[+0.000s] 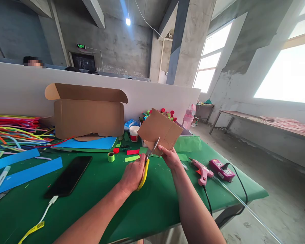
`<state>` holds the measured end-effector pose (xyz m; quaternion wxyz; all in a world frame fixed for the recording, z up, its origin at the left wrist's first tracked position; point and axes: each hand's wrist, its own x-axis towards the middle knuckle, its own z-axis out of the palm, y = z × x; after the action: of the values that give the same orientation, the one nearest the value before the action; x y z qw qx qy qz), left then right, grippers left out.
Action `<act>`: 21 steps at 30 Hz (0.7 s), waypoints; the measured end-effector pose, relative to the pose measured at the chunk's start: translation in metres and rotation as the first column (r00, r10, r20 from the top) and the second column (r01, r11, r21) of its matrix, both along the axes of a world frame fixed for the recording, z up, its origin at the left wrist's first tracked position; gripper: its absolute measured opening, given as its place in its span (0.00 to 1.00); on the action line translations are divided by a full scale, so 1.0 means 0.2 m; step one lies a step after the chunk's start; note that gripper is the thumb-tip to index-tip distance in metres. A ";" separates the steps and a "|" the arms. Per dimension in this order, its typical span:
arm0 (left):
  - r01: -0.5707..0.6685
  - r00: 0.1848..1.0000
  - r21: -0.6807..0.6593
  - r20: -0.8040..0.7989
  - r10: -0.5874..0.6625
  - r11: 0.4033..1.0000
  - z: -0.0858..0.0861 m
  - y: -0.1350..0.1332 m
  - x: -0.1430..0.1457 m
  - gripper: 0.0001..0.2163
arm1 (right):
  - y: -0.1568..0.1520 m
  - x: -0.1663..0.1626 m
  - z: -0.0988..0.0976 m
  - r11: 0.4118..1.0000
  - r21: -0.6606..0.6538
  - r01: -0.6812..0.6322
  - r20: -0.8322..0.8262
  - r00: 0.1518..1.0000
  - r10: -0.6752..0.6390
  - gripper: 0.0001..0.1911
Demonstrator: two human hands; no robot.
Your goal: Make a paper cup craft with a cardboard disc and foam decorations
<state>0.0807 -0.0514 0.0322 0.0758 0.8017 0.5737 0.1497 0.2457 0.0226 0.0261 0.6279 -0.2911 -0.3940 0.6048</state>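
Bare concrete walls rise behind a long white partition, with bright windows at the upper right of the frame. Below it, a green-covered table fills the lower part. Near the centre of the frame is a piece of brown cardboard, held up at a tilt above the table. The right hand grips its lower edge between thumb and fingers. The left hand has its fingers closed around yellow-handled scissors, whose blade lies across the cardboard's lower part (how far apart the blades stand, I cannot tell).

Upper left of centre, an open cardboard box stands against the partition, a paper cup just beside it. Coloured strips are heaped at the left edge; below them, nearer the centre, a black phone lies plugged into a white cable. Right of the right forearm lie a pink glue gun and a purple power strip.
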 end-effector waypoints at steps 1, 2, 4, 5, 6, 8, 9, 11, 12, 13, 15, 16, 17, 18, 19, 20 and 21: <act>0.003 1.000 0.003 -0.008 -0.003 1.000 0.00 0.00 0.00 0.12 | 0.00 0.01 0.00 1.000 0.002 0.000 0.006 1.000 0.000 0.26; 0.005 1.000 0.008 -0.016 -0.005 1.000 0.00 0.00 0.00 0.12 | 0.00 0.02 0.00 1.000 0.004 -0.001 0.012 1.000 0.001 0.25; 0.011 1.000 0.012 -0.029 -0.010 1.000 0.00 0.00 0.00 0.12 | 0.00 0.03 0.00 1.000 0.009 -0.011 0.024 1.000 0.011 0.25; 0.015 0.999 0.009 -0.030 -0.015 1.000 0.00 0.00 -0.01 0.12 | 0.01 0.04 0.00 1.000 0.008 -0.018 0.032 0.999 0.018 0.26; 0.019 1.000 0.004 -0.023 -0.019 1.000 0.00 0.00 -0.01 0.12 | 0.01 0.04 0.00 1.000 0.004 -0.025 0.038 0.999 0.025 0.26; 0.010 1.000 -0.010 0.015 -0.010 1.000 -0.01 0.01 0.00 0.10 | 0.01 0.02 -0.01 0.999 -0.014 -0.030 0.034 0.999 0.030 0.26; -0.005 0.999 -0.015 0.039 0.006 1.000 -0.02 0.01 0.00 0.09 | 0.02 0.01 -0.01 0.999 -0.026 -0.025 0.014 1.000 0.025 0.26; -0.053 0.995 -0.024 0.078 0.055 0.998 -0.04 0.02 0.00 0.08 | 0.02 -0.04 -0.02 0.999 -0.043 -0.006 -0.060 0.998 0.003 0.24; -0.079 0.993 -0.031 0.086 0.081 0.996 -0.04 0.02 0.01 0.08 | 0.01 -0.07 -0.02 0.999 -0.045 0.004 -0.098 0.995 -0.009 0.24; -0.101 0.991 -0.040 0.088 0.104 0.994 -0.04 0.03 0.01 0.08 | 0.01 -0.10 -0.03 0.999 -0.044 0.013 -0.125 0.992 -0.018 0.23; -0.123 0.989 -0.056 0.080 0.127 0.991 -0.04 0.03 0.02 0.08 | 0.00 -0.15 -0.03 0.999 -0.036 0.033 -0.148 0.988 -0.038 0.21; -0.123 0.989 -0.061 0.070 0.127 0.991 -0.04 0.02 0.02 0.09 | 0.00 -0.16 -0.04 0.998 -0.035 0.050 -0.153 0.987 -0.055 0.21; -0.119 0.991 -0.065 0.056 0.122 0.991 -0.03 0.02 0.03 0.09 | -0.01 -0.17 -0.04 0.997 -0.035 0.073 -0.158 0.984 -0.077 0.21; -0.111 0.993 -0.063 0.040 0.114 0.992 -0.03 0.01 0.03 0.10 | -0.01 -0.18 -0.04 0.995 -0.035 0.099 -0.164 0.981 -0.103 0.21; -0.102 0.994 -0.055 0.022 0.104 0.993 -0.03 0.01 0.03 0.11 | -0.01 -0.18 -0.03 0.991 -0.034 0.126 -0.169 0.977 -0.130 0.22; -0.097 0.995 -0.040 0.007 0.097 0.994 -0.03 0.00 0.03 0.12 | -0.01 -0.18 -0.03 0.988 -0.030 0.149 -0.169 0.974 -0.152 0.22; -0.094 0.996 -0.021 -0.005 0.094 0.995 -0.03 0.00 0.03 0.12 | -0.01 -0.17 -0.03 0.986 -0.024 0.165 -0.162 0.973 -0.167 0.23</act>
<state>0.0872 -0.0518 0.0271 0.0762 0.7731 0.6126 0.1455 0.2113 0.0212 0.0205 0.7048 -0.2757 -0.3124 0.5741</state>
